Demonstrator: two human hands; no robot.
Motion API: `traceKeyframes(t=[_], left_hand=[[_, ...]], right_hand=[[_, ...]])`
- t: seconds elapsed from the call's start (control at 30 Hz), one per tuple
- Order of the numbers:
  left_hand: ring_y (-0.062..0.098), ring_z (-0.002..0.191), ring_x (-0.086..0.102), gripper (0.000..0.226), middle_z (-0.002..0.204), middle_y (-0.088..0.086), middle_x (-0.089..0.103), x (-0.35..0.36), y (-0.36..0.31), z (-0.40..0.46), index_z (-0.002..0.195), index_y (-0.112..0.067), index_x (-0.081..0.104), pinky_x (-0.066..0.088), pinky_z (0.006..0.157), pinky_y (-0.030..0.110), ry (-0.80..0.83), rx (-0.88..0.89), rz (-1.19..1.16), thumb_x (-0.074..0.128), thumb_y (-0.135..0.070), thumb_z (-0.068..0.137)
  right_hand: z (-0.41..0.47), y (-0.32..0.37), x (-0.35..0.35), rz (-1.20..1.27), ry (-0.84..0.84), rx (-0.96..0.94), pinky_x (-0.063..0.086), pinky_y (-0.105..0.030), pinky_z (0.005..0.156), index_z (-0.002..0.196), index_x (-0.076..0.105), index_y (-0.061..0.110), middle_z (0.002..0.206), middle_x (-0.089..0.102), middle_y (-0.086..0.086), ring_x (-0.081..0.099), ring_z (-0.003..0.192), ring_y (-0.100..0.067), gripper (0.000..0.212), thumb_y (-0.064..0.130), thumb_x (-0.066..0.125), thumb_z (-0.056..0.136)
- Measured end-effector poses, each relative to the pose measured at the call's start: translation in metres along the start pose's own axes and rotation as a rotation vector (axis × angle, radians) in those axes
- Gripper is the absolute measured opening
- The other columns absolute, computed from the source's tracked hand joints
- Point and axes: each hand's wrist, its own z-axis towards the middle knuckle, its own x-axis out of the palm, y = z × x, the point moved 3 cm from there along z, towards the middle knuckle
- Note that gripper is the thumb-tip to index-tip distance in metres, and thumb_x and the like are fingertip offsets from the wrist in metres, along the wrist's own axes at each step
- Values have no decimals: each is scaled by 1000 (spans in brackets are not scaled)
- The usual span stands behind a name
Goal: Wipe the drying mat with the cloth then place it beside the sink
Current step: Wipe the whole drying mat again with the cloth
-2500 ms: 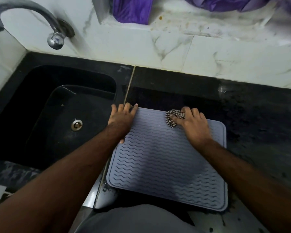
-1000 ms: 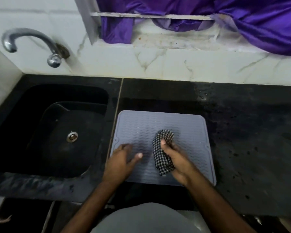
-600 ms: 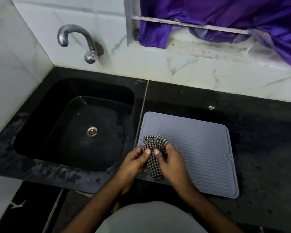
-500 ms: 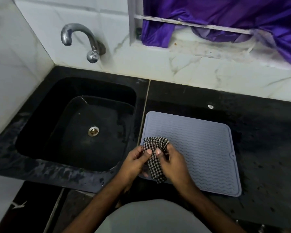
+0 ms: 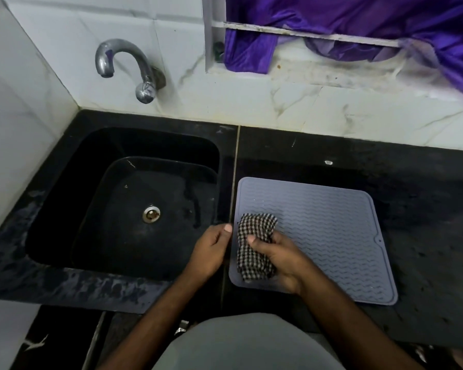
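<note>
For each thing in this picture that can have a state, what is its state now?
drying mat: flat on the counter, right of the sink.
cloth: bunched, held over the mat's left part.
right hand: fingers curled round the cloth.
left hand: loosely curled, holds nothing, beside the cloth.
tap: no water running.
sink: holds no dishes, drain uncovered.
purple curtain: draped over the window ledge.

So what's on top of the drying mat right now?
The checked cloth, gripped by the right hand, over the drying mat's near-left corner. Mat beneath them is hidden.
</note>
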Motion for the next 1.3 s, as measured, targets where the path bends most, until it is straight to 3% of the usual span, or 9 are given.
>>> traceKeyframes(t=[0.07,0.17,0.27,0.47,0.67,0.87,1.0,1.2,1.3], left_hand=[[19,119,53,32,127,1,61,-7,7,12,131,-19,64,44,104,35,3,142,400,56,-30,102],[20,128,41,58,142,-2,48,-7,6,35,148,-24,46,41,108,43,76,205,640,66,-30,94],[26,135,36,81,152,2,38,-5,-1,66,156,-22,31,38,110,45,-5,159,665,74,-30,88],[27,130,46,62,142,8,52,-24,-18,132,149,-13,43,36,113,37,-153,139,374,59,3,91],[22,131,49,65,135,-6,63,-22,-26,176,158,-21,26,30,113,46,47,221,435,46,-2,99],[20,149,25,62,156,9,41,-7,-40,201,161,-17,9,9,116,45,277,212,818,30,-40,107],[21,151,20,61,160,8,36,-7,-49,208,161,-23,13,4,118,45,371,254,827,22,-50,107],[26,114,58,36,110,-1,68,-14,-54,186,132,-18,53,34,91,37,-79,344,477,35,-37,108],[32,98,64,28,101,10,69,-19,-33,163,123,-8,49,47,91,47,-250,238,297,40,-29,107]], right_hand=[[17,24,-3,-142,-132,-109,62,-48,74,121,63,23,103,74,0,71,94,-25,32,17,71,91],[55,67,1,-557,-329,-388,63,-46,70,135,48,35,109,59,11,65,96,-22,45,21,62,95],[95,94,15,-1003,-455,-712,52,-41,90,150,38,31,129,57,0,53,112,-24,61,12,56,95],[141,76,35,-1421,-502,-660,46,-35,80,141,52,38,150,48,6,48,108,-24,60,0,47,95],[133,62,44,-1508,-436,-689,51,-40,81,137,55,39,144,54,7,49,108,-28,55,4,50,94],[128,55,43,-1452,-402,-666,47,-39,82,133,56,29,137,59,3,46,109,-28,51,-1,50,93],[120,47,39,-1292,-452,-688,43,-34,80,132,56,27,127,63,0,47,101,-24,50,-2,52,90],[112,44,39,-1186,-457,-623,50,-40,95,138,54,28,127,65,-2,55,109,-26,51,8,60,91],[110,49,40,-1173,-426,-581,52,-40,98,134,58,28,122,67,-3,62,110,-24,46,10,61,91]])
